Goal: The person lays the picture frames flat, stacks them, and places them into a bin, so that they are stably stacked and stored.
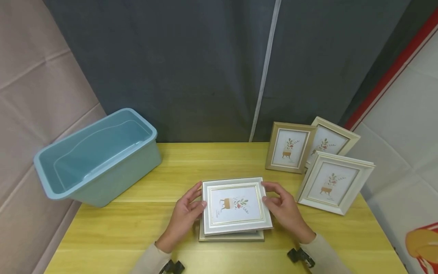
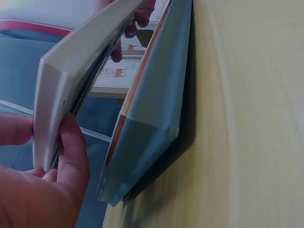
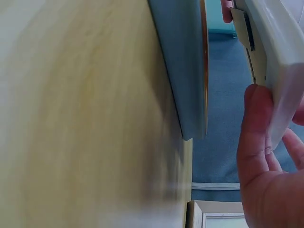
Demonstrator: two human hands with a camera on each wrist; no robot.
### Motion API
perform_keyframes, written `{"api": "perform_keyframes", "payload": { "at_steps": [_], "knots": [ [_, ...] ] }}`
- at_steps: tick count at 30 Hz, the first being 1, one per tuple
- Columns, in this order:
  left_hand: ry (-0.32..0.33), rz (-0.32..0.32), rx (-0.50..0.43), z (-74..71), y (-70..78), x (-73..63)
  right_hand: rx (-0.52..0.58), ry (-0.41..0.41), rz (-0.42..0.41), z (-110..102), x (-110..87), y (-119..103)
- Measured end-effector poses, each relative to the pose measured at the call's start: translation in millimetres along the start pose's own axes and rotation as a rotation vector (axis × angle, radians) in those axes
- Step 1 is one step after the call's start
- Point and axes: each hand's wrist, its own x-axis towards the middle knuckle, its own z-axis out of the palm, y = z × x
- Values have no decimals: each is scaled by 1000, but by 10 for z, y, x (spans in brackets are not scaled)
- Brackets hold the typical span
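Observation:
A white picture frame (image 1: 237,207) with a thin gold inner line and a plant print is lifted off the table, print side up and turned sideways. My left hand (image 1: 186,213) pinches its left edge, thumb on the front and fingers beneath. On the opposite edge my right hand (image 1: 285,209) pinches it the same way. Below lies a champagne-coloured picture frame (image 1: 231,238), mostly hidden in the head view. Both wrist views show a gap between the held frame (image 2: 64,80) and the lower frame (image 3: 185,71).
At the left stands a blue plastic bin (image 1: 102,186). To the right, a tan frame (image 1: 269,152), a cream frame (image 1: 350,142) and a white frame (image 1: 357,190) stand upright close together. A dark curtain (image 1: 171,68) hangs behind the wooden table (image 1: 130,236).

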Motion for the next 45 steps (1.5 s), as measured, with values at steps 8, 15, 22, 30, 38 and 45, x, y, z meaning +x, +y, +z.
{"api": "perform_keyframes", "payload": {
  "at_steps": [8,15,22,30,38,45],
  "knots": [
    [73,-42,42,12,2,10,-72,2,-17,11,-26,12],
    [115,-52,135,4,-27,11,-140,-27,-18,41,-47,42],
    [147,-19,302,-12,-64,14,-220,-59,-40,80,-53,53],
    [172,11,416,-39,-74,36,-248,-96,3,109,-39,1],
    [179,15,505,-27,-50,41,-306,-115,66,103,-26,-18],
    [191,-14,563,-24,-63,37,-343,-142,74,88,-36,-16]
  ]
}}
